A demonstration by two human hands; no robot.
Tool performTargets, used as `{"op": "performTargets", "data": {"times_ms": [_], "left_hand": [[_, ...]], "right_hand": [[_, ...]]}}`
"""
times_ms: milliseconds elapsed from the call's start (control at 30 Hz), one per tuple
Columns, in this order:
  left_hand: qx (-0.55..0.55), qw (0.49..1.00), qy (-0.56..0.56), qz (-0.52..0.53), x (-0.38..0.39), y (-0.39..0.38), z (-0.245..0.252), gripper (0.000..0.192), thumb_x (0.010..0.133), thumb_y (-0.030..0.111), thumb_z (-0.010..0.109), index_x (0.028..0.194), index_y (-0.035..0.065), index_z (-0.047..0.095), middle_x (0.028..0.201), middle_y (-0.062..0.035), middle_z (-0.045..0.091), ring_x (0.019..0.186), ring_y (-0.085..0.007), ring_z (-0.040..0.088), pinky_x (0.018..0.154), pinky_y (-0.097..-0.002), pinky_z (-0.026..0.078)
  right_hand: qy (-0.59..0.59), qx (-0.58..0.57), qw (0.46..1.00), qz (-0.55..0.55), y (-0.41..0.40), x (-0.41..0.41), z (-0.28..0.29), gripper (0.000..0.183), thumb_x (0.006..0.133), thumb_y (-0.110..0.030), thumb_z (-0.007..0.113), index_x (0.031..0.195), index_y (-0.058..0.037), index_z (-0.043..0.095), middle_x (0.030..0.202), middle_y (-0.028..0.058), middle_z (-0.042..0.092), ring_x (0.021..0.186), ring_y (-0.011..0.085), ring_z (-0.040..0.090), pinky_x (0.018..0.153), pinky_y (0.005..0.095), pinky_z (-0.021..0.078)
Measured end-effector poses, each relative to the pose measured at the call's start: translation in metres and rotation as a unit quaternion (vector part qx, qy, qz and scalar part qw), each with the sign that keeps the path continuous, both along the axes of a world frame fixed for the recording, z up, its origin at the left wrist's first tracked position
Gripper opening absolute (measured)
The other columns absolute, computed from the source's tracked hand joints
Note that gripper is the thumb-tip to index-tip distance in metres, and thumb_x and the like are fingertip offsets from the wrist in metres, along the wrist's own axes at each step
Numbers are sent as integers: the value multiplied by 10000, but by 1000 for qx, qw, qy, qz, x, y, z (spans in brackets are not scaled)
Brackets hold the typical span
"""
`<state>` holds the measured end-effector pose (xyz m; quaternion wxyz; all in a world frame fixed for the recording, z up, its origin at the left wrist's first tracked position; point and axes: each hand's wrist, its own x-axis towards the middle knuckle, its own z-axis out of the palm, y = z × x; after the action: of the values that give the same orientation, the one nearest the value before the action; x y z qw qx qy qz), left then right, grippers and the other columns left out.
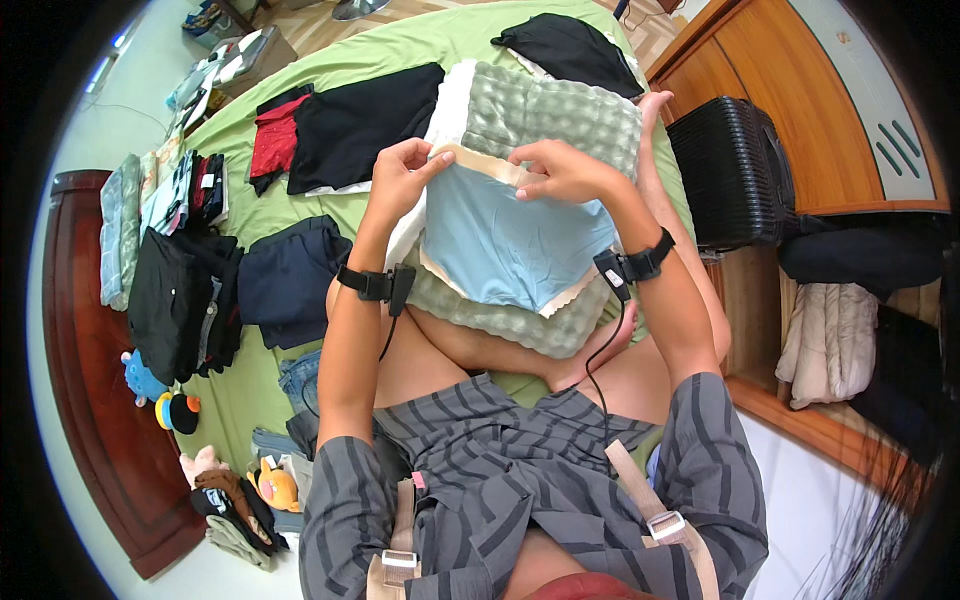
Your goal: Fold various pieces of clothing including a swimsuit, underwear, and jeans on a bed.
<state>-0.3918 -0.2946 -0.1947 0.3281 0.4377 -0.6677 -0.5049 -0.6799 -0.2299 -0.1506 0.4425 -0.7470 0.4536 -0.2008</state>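
A pair of light blue briefs (510,236) with a beige waistband and scalloped beige edges is spread over a grey-green bubble-textured pillow (555,105) in front of me. My left hand (403,174) pinches the left end of the waistband between thumb and fingers. Farther right along the same band, my right hand (562,174) grips it with bent fingers. The leg edges of the briefs hang down towards my crossed legs. Part of the pillow is hidden beneath the fabric.
On the green bedsheet (259,214) lie black folded clothing (367,124), a red garment (277,135), navy folded clothing (292,277) and, far back, a black garment (570,52). A black suitcase (727,172) stands right, beside a wooden wardrobe (802,105). Plush toys (274,484) sit left.
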Motion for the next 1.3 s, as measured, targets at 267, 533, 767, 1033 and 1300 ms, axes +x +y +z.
{"op": "performTargets", "data": {"times_ms": [267,533,767,1033,1300], "left_hand": [[-122,969,-31,214,-5,107,48,274,955,249,754,965,-7,658,808,-53,613,671,-155,561,657,-298,485],[213,953,205,66,-15,168,-7,539,1067,436,583,1308,-43,639,1246,-109,662,1037,-157,662,875,-274,544],[350,835,400,-144,-51,158,36,936,1021,732,358,1571,-25,339,1558,-164,472,1425,-303,474,1179,-465,391],[327,855,388,-105,-24,193,59,423,1012,176,676,1358,-38,560,1278,-112,688,1179,-185,664,997,-360,541],[32,958,264,108,-26,178,95,629,966,36,728,1492,51,384,1150,-188,733,1002,-170,699,879,-288,546]], "right_hand": [[-174,37,984,-27,58,5,112,464,920,-119,772,1359,-97,622,745,-56,624,654,25,514,583,212,398],[-250,-20,965,-77,101,10,156,272,953,-105,761,1203,-2,728,908,1,731,809,37,657,663,187,483],[-274,-88,950,-124,134,-11,179,311,919,-54,769,1212,37,715,1001,-5,700,935,46,645,804,188,504],[-268,-37,946,-178,166,-38,157,376,920,-6,748,1287,40,677,1016,6,706,888,43,648,787,197,521],[-200,8,956,-215,167,-48,117,492,873,31,785,1347,31,651,1017,-6,699,875,17,618,733,195,499]]}}
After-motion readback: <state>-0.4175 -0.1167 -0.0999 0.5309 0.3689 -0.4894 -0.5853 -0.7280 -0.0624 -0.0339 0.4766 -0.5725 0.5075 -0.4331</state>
